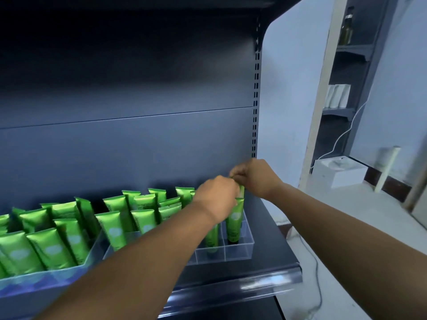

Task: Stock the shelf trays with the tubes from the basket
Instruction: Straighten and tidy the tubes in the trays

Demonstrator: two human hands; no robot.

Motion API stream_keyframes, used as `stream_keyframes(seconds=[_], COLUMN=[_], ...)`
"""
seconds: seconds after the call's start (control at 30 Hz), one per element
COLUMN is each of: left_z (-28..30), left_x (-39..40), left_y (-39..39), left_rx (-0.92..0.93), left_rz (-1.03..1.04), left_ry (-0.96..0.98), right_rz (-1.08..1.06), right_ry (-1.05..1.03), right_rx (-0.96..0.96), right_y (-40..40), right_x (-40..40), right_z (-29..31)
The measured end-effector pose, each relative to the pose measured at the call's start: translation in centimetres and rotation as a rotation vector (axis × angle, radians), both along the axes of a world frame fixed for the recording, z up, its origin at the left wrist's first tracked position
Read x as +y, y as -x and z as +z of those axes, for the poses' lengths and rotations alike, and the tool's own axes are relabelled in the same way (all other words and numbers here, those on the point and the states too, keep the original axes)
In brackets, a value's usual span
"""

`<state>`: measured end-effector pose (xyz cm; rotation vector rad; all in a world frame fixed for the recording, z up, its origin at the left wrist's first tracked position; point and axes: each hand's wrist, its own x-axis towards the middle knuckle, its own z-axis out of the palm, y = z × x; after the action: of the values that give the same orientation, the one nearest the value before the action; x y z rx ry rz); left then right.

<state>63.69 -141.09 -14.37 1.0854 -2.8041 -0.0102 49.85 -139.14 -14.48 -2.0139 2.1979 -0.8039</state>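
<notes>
Above my hands (pixel 233 188) the shelf back panel (pixel 127 88) sits dim, darkening to near black at the top. Right of my right hand (pixel 254 177) the wall (pixel 291 88) is far brighter, washed pale blue. Below my wrists, glare streaks the shelf's front edge strip (pixel 265 282). My hands and the green tubes (pixel 69 232) left of them smear with motion blur. Straight lines bow toward the picture's edges.
</notes>
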Motion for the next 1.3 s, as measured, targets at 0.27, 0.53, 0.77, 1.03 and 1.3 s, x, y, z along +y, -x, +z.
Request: stream_keyframes(seconds=[0.27, 0.53, 0.77, 1.03, 1.3], left_z=[-1.1, -0.8, -0.7, -0.8, -0.8], left_x=[-1.3, -1.4, -1.2, -1.3, -1.1], left_y=[-0.8, -1.4, 0.0, 0.3, -0.7], left_rx=[0.137, 0.220, 0.213, 0.190, 0.250], left_rz=[-0.013, 0.021, 0.008, -0.008, 0.006], left_ry=[-0.052, -0.121, -0.143, -0.130, -0.139], right_rz=[-0.018, -0.070, -0.039, -0.026, -0.023], right_ry=[0.020, 0.008, 0.020, -0.003, -0.035], right_rx=[-0.205, -0.209, -0.143, -0.150, -0.182], right_y=[0.6, 1.1, 1.0, 1.0, 0.9], right_x=[-1.0, -0.8, -0.7, -0.7, -0.3], right_z=[-1.9, -2.2, -2.0, -1.8, -1.8])
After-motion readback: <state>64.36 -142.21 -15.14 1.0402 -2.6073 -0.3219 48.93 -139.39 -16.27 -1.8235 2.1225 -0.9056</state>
